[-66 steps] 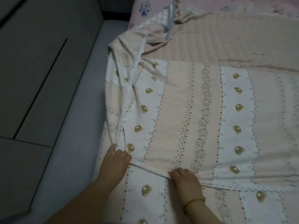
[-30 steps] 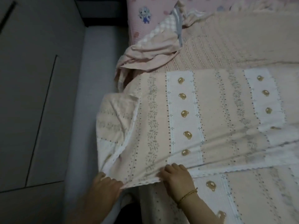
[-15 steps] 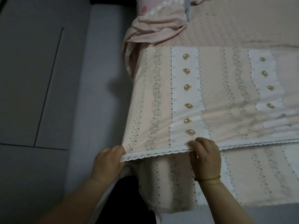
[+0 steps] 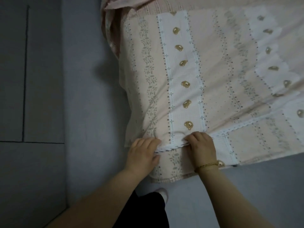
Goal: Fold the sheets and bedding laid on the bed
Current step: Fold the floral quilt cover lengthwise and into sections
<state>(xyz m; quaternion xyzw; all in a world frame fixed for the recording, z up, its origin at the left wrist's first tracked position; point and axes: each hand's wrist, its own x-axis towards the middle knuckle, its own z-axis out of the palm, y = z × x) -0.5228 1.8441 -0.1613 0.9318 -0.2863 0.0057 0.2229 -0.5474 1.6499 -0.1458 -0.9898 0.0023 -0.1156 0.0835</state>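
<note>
Pale pink bear-print sheet (image 4: 213, 83), lace-edged, two-layered.

left grip (image 4: 143, 155) pinches sheet hem (image 4: 171, 148) | right grip (image 4: 201, 148) fingers curled on it | both forearms extended

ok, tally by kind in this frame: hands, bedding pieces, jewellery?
Hands: 2 (left hand, right hand)
Bedding pieces: 3 (bear-print sheet, crumpled pink cloth, woven bed cover)
Jewellery: 1 (bracelet on the right wrist)
Total: 6
</note>
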